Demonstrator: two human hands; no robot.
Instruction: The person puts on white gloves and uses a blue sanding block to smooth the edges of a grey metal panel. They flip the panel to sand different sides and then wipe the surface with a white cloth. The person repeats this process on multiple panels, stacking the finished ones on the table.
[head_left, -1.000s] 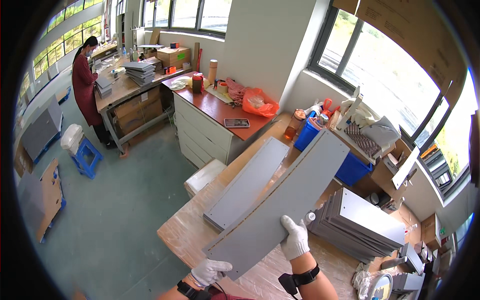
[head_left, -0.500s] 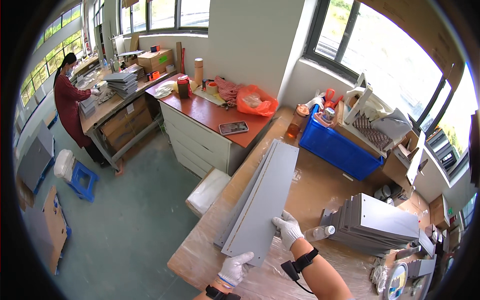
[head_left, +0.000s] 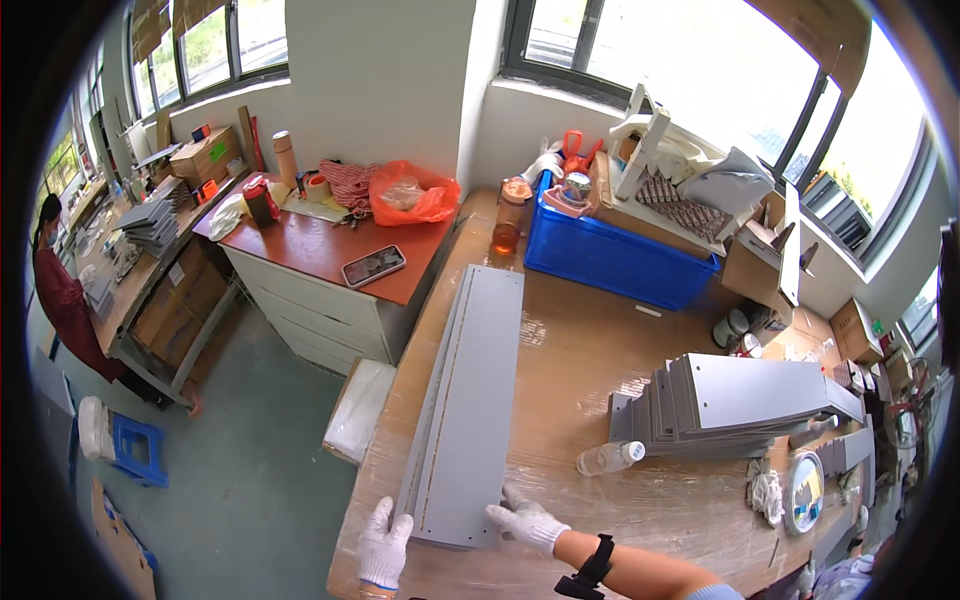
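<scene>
Long grey panels (head_left: 470, 400) lie lengthwise on the wrapped table, overlapping slightly askew, with a yellowish line along the top one and small holes near its end. My left hand (head_left: 384, 545), in a white knit glove, is beside their near left corner, thumb and fingers apart, holding nothing. At the near right edge, my right hand (head_left: 525, 522), also gloved, has its fingertips against the top panel. Its fingers are stretched and do not wrap round it. A black strap (head_left: 592, 570) circles my right wrist. Farther right stands a taller stack of grey panels (head_left: 745, 390).
A clear bottle (head_left: 610, 457) lies by the taller stack. Toward the back are a blue bin (head_left: 615, 255) and an amber bottle (head_left: 510, 218). A phone (head_left: 374, 266) rests on the red-topped cabinet (head_left: 300, 250). Far left, a person (head_left: 65, 290) works at another bench.
The view has swung right. The panels now lie straighter along the table's left side. My left hand has come off the top panel; my right hand has slid to its near right edge.
</scene>
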